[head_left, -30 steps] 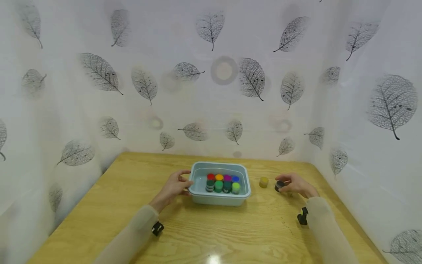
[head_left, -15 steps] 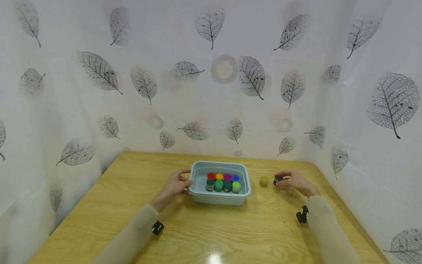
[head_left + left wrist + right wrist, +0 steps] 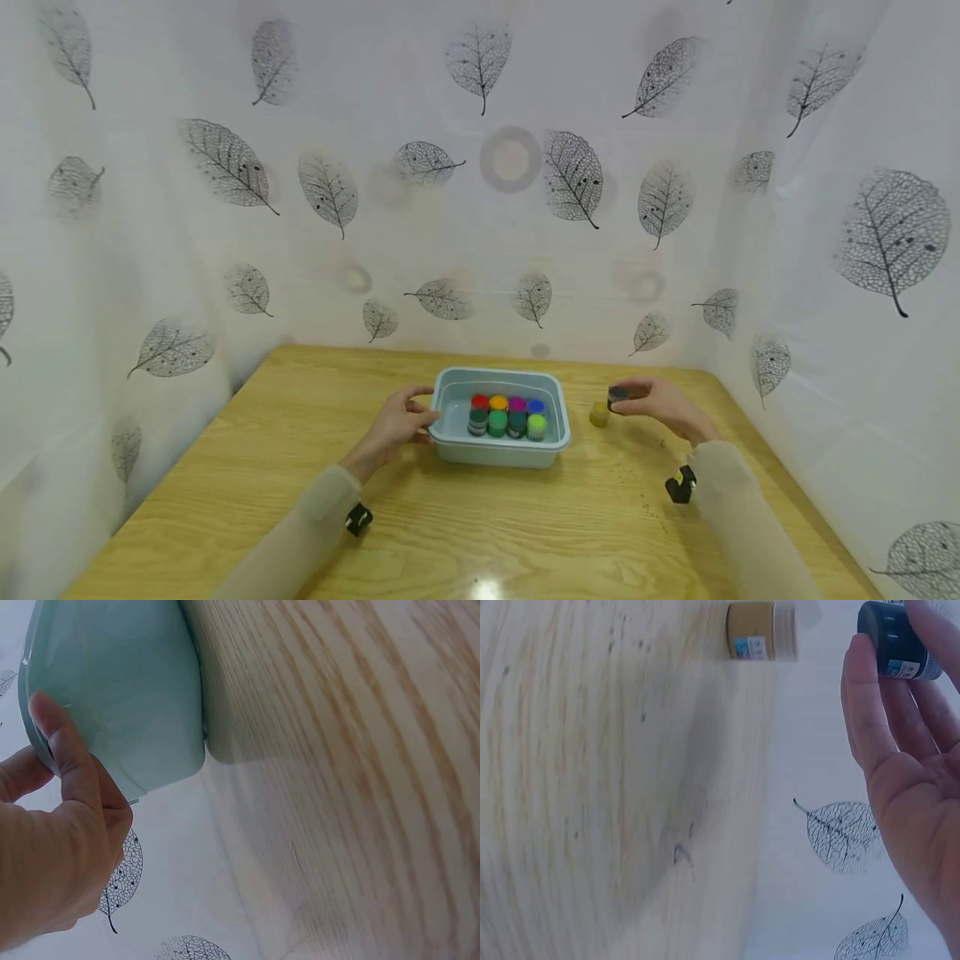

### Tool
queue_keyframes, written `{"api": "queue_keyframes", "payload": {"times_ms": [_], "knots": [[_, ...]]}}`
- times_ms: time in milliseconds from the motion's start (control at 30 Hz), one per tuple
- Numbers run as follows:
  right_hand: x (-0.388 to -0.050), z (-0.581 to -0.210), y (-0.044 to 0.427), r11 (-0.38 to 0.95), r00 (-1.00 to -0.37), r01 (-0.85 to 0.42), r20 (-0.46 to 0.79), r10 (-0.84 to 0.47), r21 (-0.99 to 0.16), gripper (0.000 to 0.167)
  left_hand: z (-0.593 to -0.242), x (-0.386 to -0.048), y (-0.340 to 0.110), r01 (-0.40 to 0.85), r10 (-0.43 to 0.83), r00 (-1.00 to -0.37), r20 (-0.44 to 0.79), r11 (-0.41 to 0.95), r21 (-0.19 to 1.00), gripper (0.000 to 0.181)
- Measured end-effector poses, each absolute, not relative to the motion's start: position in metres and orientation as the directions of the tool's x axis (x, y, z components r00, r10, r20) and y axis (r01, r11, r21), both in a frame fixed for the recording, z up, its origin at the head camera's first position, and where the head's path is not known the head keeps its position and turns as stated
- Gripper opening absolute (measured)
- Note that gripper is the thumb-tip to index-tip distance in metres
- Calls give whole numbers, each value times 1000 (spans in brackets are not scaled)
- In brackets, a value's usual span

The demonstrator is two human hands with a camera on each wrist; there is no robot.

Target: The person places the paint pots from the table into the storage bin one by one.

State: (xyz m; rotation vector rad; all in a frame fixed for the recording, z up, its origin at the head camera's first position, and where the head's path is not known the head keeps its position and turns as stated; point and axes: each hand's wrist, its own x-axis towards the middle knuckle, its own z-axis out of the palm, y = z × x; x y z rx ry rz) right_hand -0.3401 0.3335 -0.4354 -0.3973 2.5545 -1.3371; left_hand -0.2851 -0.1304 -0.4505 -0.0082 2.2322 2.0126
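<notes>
A light blue plastic basin (image 3: 495, 455) stands on the table, with several small paint jars inside, among them a red one (image 3: 480, 402) and a lime green one (image 3: 536, 427). My left hand (image 3: 397, 418) pinches the basin's left rim, its thumb over the edge in the left wrist view. To the right of the basin, my right hand (image 3: 663, 406) holds a black paint jar (image 3: 894, 637) between thumb and fingers, raised off the table. A yellow ochre paint jar (image 3: 598, 414) stands on the table just left of that hand.
The wooden table (image 3: 420, 533) carries the basin and jars. Dark specks (image 3: 654, 508) mark its surface at the right. A white curtain (image 3: 465, 233) with leaf prints hangs behind the table and along both sides.
My right hand has lifted the black paint jar from the table and carried it left, close to the yellow ochre jar. The left hand and the basin stay in place.
</notes>
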Motion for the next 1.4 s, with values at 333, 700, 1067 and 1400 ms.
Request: {"api": "queue_keyframes", "payload": {"times_ms": [333, 700, 1067, 1400], "knots": [[-337, -423, 303, 474, -934, -142, -41, -354, -869, 61, -446, -282, -131, -85, 111, -989, -98, 117, 989, 53], [-339, -421, 276, 389, -926, -134, -25, -377, -911, 60, -452, -287, -130, -97, 80, -991, -106, 111, 989, 52], [-333, -418, 239, 388, -927, -145, -13, -375, -910, 57, -451, -287, -131, -77, 102, -991, -90, 120, 990, 51], [-330, -420, 210, 396, -931, -145, -10, -364, -907, 54, -452, -286, -131, -82, 94, -991, -93, 121, 989, 51]]}}
